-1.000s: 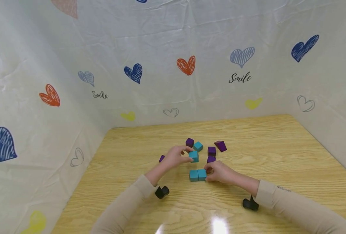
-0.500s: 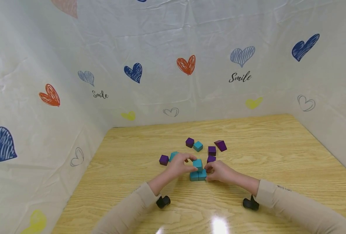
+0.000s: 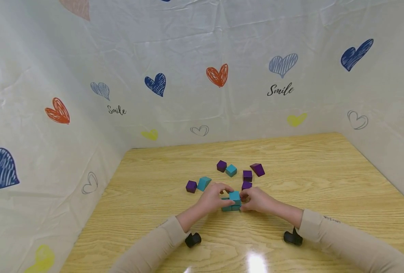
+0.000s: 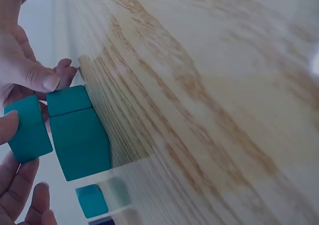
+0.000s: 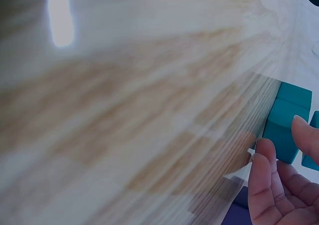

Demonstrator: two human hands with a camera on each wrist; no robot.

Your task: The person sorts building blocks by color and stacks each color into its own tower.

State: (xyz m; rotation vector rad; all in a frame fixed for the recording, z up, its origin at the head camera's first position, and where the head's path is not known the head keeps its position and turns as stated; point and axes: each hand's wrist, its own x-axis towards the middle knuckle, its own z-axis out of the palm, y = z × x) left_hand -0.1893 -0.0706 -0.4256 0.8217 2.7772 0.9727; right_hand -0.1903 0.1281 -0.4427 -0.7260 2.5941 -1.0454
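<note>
In the head view my left hand [image 3: 213, 199] pinches a teal cube [image 3: 234, 196] between thumb and fingers. That cube is above the right one of two teal blocks set side by side on the table; the left wrist view shows a narrow gap between the held cube [image 4: 30, 127] and the pair [image 4: 82, 142]. My right hand [image 3: 258, 200] holds the right block of the pair at its right end, its thumb against the block [image 5: 281, 135] in the right wrist view. The pair is partly hidden by my left thumb.
Behind the hands lie a purple cube [image 3: 221, 166], a teal cube [image 3: 231, 170], a purple block [image 3: 247, 175] and a purple wedge [image 3: 258, 170]. Another purple block [image 3: 246, 185] is close beyond my right fingers. To the left are a purple cube [image 3: 191, 186] and a teal wedge-like block [image 3: 203, 183].
My left hand has carried the teal cube toward me and rightward, from behind the pair to above its right block. The right hand has stayed in place.
</note>
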